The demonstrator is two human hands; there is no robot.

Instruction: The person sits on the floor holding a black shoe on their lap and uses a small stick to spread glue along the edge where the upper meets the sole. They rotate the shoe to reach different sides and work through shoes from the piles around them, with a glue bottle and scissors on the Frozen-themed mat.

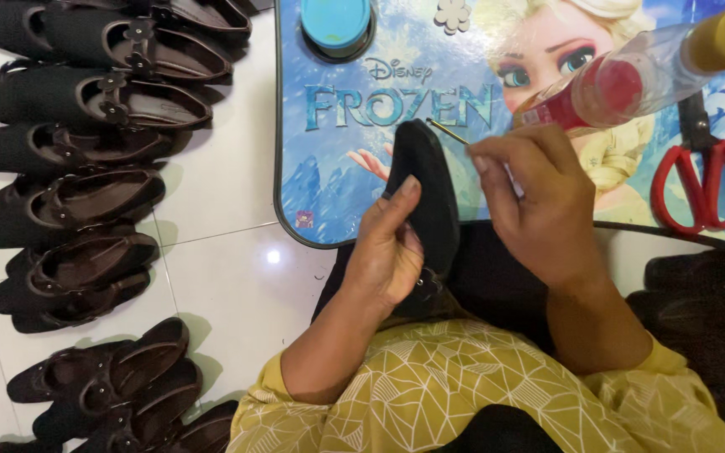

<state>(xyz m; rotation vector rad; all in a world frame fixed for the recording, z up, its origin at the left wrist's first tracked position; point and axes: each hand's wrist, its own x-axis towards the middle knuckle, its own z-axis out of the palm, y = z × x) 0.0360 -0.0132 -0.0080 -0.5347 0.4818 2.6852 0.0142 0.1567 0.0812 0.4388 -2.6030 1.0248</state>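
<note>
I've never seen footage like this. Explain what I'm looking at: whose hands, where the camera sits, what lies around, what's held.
One camera, worn on a person's head, looks down at their own two bare hands. The left hand holds a black shoe. The right hand pinches a thin stick at the shoe's tip. Ahead is a small blue picture table with red scissors, a clear bottle and a teal round container. Rows of dark shoes lie on the white floor, left.
</note>
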